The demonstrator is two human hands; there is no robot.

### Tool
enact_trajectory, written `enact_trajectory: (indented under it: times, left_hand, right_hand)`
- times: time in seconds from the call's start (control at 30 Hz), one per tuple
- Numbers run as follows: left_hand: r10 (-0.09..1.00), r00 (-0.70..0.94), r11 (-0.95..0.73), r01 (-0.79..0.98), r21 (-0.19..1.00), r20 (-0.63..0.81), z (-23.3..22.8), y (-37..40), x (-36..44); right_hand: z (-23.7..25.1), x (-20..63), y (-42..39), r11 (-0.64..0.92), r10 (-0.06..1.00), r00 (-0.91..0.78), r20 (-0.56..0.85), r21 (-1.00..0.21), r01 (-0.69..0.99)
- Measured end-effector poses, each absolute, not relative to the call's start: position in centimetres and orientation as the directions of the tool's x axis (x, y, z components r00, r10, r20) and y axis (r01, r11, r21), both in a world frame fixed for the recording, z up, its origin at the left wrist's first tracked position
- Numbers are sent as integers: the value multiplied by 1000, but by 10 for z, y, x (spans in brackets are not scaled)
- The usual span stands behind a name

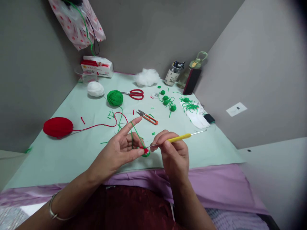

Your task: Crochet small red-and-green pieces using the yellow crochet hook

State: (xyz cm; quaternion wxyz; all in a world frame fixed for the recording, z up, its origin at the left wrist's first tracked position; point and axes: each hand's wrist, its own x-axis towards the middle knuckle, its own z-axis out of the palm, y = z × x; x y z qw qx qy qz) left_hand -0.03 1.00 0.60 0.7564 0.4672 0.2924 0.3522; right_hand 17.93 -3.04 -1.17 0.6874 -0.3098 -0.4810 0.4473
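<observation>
My left hand (121, 148) pinches a small red and green crochet piece (145, 152) between thumb and fingers, with green yarn (136, 134) running over its raised index finger. My right hand (171, 150) grips a yellow-handled crochet hook (178, 138), its metal tip at the crochet piece. Both hands hover over the near edge of the pale green table (72, 153). A red strand leads from the work back to a red yarn ball (58, 127) at the left.
A green yarn ball (115, 98), a white yarn ball (95, 88), red scissors (135, 94), orange thread snips (147, 117), small green crochet balls (168, 102), white stuffing (147, 77), a tissue box (97, 66), a jar (173, 75) and a bottle (192, 72) lie farther back. Grey walls enclose the table.
</observation>
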Motion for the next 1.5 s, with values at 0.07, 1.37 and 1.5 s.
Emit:
enact_trajectory:
  times: [0.07,1.37,1.5]
  left_hand:
    - [804,582,315,-246,916,-120,6,10,0]
    - [892,438,198,-163,967,-109,8,8,2]
    - [900,424,183,-151,971,-103,10,6,2]
  right_hand:
    - [-11,179,-33,467,881,183,436,-862,-196]
    - [-8,172,-53,533,797,153,584,-800,275]
    - [-9,172,-53,545,787,146,600,-786,292]
